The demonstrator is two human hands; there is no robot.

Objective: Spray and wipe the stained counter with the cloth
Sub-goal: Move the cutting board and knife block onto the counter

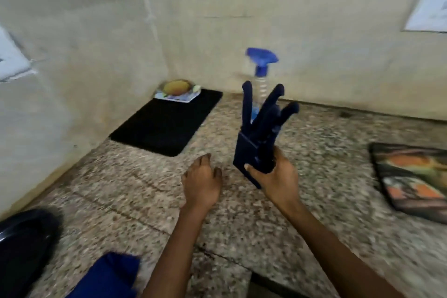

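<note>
My right hand (273,178) grips the base of a dark blue knife block (251,152), held tilted above the speckled granite counter (314,176), with several knife handles sticking up. Right behind the block stands a clear spray bottle (261,72) with a blue trigger head, near the back wall. My left hand (202,182) hovers just left of the block with fingers relaxed and pointing down at the counter, holding nothing. A blue cloth (113,273) lies at the counter's front edge, bottom left, partly cut off by the frame.
A black mat (167,123) lies in the back left corner with a small plate of food (177,91) at its far end. A printed board (411,181) rests at the right. A black rounded object (24,244) sits at the bottom left.
</note>
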